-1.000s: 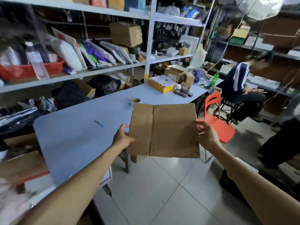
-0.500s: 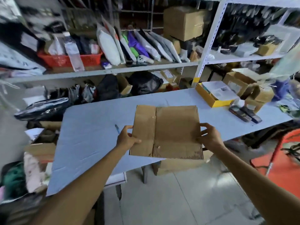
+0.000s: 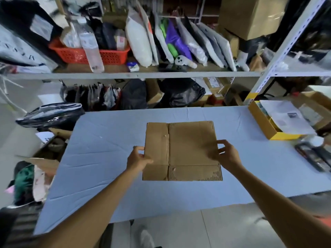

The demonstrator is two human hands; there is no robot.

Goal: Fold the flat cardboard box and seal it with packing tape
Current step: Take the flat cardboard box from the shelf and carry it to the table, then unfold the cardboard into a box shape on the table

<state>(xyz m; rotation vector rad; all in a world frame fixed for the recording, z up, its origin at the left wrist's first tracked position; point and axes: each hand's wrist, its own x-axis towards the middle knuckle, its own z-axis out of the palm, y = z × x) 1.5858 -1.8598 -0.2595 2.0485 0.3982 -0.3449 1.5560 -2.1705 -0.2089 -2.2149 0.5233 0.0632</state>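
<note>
A flat brown cardboard box [image 3: 189, 149] with visible fold creases and flaps is held level over the middle of the light blue table [image 3: 107, 158]. My left hand [image 3: 138, 159] grips its left edge, thumb on top. My right hand [image 3: 226, 154] holds the right edge, fingers curled around it. Whether the box touches the table I cannot tell. No packing tape roll is in view.
An open yellow box [image 3: 265, 122] with papers sits at the table's right end, dark devices [image 3: 315, 156] beside it. Metal shelves [image 3: 136, 75] packed with bags, a red basket [image 3: 107, 55] and cartons stand behind the table. Clutter fills the floor on the left.
The view has swung left and down to face the table. Both hands have carried the flat box forward from beyond the table's edge to over its middle.
</note>
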